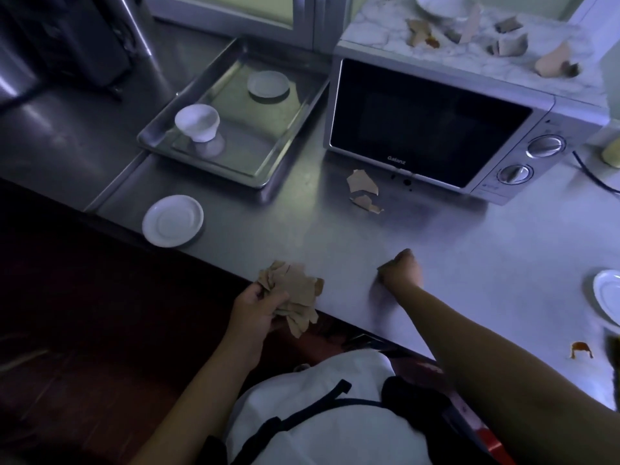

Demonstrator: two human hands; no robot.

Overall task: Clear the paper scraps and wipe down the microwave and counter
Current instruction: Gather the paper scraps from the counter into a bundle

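Observation:
My left hand (260, 305) grips a bunch of brown paper scraps (297, 293) at the front edge of the steel counter (469, 250). My right hand (401, 268) lies on the counter to the right of the bunch, fingers curled; whether it holds anything is hidden. Two more brown scraps (362, 186) lie on the counter just in front of the silver microwave (426, 125). Several torn scraps (503, 41) are scattered over the marbled top of the microwave. A small brown stain (581, 349) marks the counter at the right.
A metal tray (295, 115) left of the microwave holds a white cup (197, 122) and a small white dish (268, 83). A white saucer (172, 220) sits near the counter's front left. Another white plate (608, 297) lies at the right edge. A black cable (593, 176) runs beside the microwave.

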